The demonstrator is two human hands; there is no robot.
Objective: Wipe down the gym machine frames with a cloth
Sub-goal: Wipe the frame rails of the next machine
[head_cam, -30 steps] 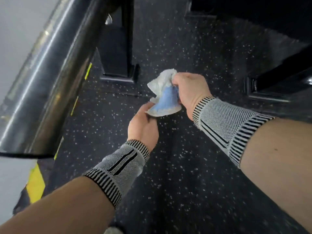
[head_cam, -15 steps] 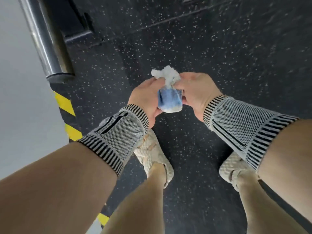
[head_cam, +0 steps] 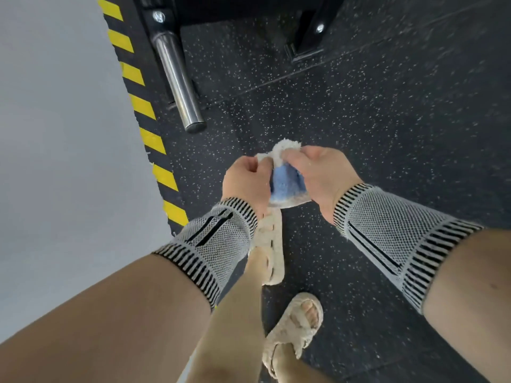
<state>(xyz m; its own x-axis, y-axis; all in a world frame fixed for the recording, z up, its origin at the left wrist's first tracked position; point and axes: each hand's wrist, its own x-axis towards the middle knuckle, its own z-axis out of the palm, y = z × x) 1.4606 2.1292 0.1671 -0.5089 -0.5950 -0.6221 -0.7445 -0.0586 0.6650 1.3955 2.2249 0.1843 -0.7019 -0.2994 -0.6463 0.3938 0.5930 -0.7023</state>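
Note:
A small blue and white cloth (head_cam: pixel 286 186) is bunched between both hands at the centre of the head view. My left hand (head_cam: pixel 246 183) pinches its left edge and my right hand (head_cam: pixel 318 172) grips its top and right side. Both wrists wear grey knitted sleeves with black stripes. The black machine frame (head_cam: pixel 309 31) with bolted feet stands at the top of the view. A chrome peg (head_cam: pixel 177 78) juts out from it toward me, well above the hands and apart from them.
The floor (head_cam: pixel 387 120) is black rubber with white speckles. A yellow and black hazard strip (head_cam: pixel 149 134) runs along its left edge beside a grey floor (head_cam: pixel 63 134). My feet in beige sandals (head_cam: pixel 293 324) are below the hands.
The view has tilted further down and shifted, so the chrome peg and frame feet now sit at top centre. My left hand moved up onto the cloth; both hands now hold it.

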